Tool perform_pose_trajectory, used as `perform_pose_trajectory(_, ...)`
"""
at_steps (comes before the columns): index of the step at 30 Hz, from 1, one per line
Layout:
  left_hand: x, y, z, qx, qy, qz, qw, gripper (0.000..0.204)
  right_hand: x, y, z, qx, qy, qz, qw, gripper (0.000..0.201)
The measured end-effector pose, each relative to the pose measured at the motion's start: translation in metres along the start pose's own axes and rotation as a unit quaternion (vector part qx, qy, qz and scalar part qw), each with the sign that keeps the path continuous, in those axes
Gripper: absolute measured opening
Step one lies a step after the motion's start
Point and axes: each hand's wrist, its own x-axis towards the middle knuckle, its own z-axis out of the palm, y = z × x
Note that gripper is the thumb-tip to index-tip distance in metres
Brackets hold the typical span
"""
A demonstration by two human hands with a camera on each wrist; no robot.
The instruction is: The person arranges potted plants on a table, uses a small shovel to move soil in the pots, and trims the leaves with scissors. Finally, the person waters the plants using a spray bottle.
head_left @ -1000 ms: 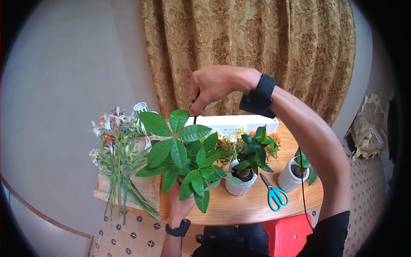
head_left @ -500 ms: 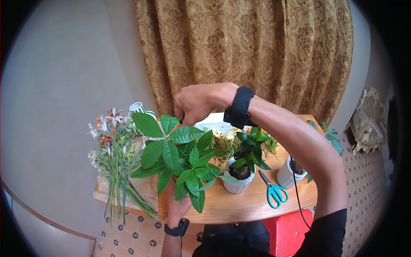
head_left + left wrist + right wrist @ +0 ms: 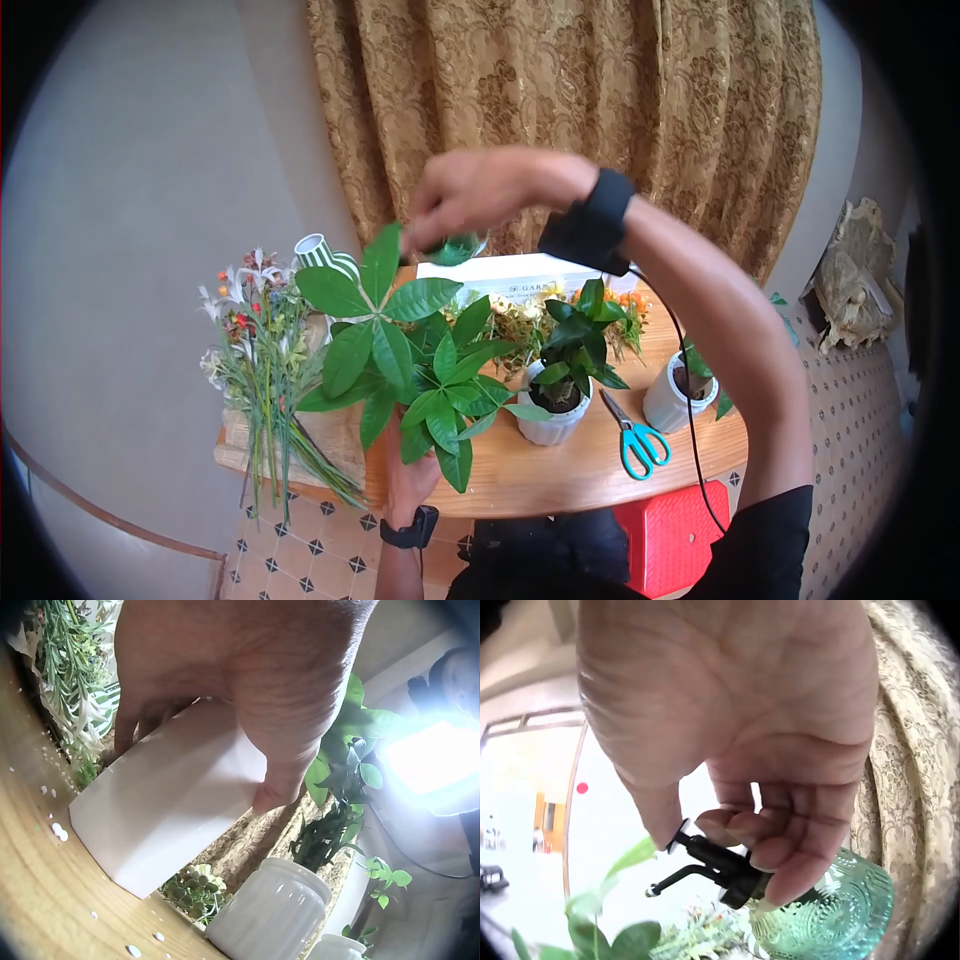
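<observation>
My right hand [image 3: 735,712] grips the black pump head [image 3: 731,874] of a green glass spray bottle [image 3: 832,911], thumb on the plunger, in the right wrist view. In the head view that hand [image 3: 485,190] is raised above a broad-leaved plant [image 3: 390,350], the bottle [image 3: 455,248] tilted below its palm. My left hand [image 3: 240,682] holds the white faceted pot [image 3: 165,802] from above, fingers and thumb on opposite sides. Leaves hide part of the left hand [image 3: 410,475] and the pot in the head view.
Two ribbed white pots [image 3: 550,420] [image 3: 680,395] with plants stand to the right, teal-handled scissors [image 3: 638,448] between them. Cut flowers [image 3: 265,360] lie at the left beside a striped vase [image 3: 315,255]. Behind is a white box [image 3: 520,275]; a red stool [image 3: 675,540] stands below the table.
My right hand dipped and moved left, then rose again with the bottle, which shows more plainly now. The left hand stays at the plant; the head view has shifted slightly.
</observation>
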Motion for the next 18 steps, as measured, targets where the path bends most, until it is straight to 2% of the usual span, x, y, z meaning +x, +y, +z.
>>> perform_pose_trajectory(1,0.000,-0.002,0.001,-0.012,0.004,0.000,1.000,0.046,-0.010,0.005,-0.010,0.048,0.040,0.039,0.997,0.065)
perform_pose_trajectory(2,0.002,-0.012,0.001,0.028,0.009,0.036,0.999,0.048,-0.020,0.010,-0.020,0.106,0.071,0.041,0.991,0.068)
perform_pose_trajectory(3,0.002,-0.015,0.001,0.046,0.009,0.054,0.997,0.049,-0.036,0.010,-0.028,0.128,0.137,0.069,0.980,0.065)
perform_pose_trajectory(4,0.002,-0.019,0.002,0.063,0.010,0.071,0.995,0.051,-0.055,0.007,-0.034,0.202,0.183,0.063,0.960,0.061)
perform_pose_trajectory(5,0.003,-0.018,0.001,0.058,0.019,0.077,0.995,0.050,-0.071,0.004,-0.032,0.182,0.309,0.101,0.928,0.053)
perform_pose_trajectory(6,0.003,-0.019,0.002,0.053,0.021,0.079,0.995,0.050,-0.083,0.024,-0.047,0.236,0.263,0.053,0.934,0.053)
perform_pose_trajectory(7,0.004,-0.020,0.002,0.047,0.023,0.082,0.995,0.050,-0.102,0.020,-0.049,0.299,0.303,0.035,0.904,0.050)
perform_pose_trajectory(9,0.003,-0.024,0.003,0.020,0.029,0.063,0.997,0.051,-0.111,0.005,-0.056,0.326,0.220,0.114,0.912,0.046)
perform_pose_trajectory(10,0.002,-0.027,0.004,0.009,0.030,0.056,0.998,0.052,-0.129,0.008,-0.059,0.384,0.231,0.092,0.889,0.042)
perform_pose_trajectory(11,0.002,-0.030,0.005,-0.010,0.041,0.047,0.998,0.049,-0.154,0.003,-0.055,0.386,0.254,0.083,0.883,0.040)
perform_pose_trajectory(14,0.003,-0.020,0.003,-0.017,0.044,0.045,0.998,0.044,-0.215,-0.019,-0.004,0.360,0.298,0.105,0.878,0.036)
perform_pose_trajectory(18,0.008,0.007,-0.004,-0.005,0.062,0.071,0.996,0.036,-0.274,-0.054,0.079,0.323,0.239,0.162,0.901,0.033)
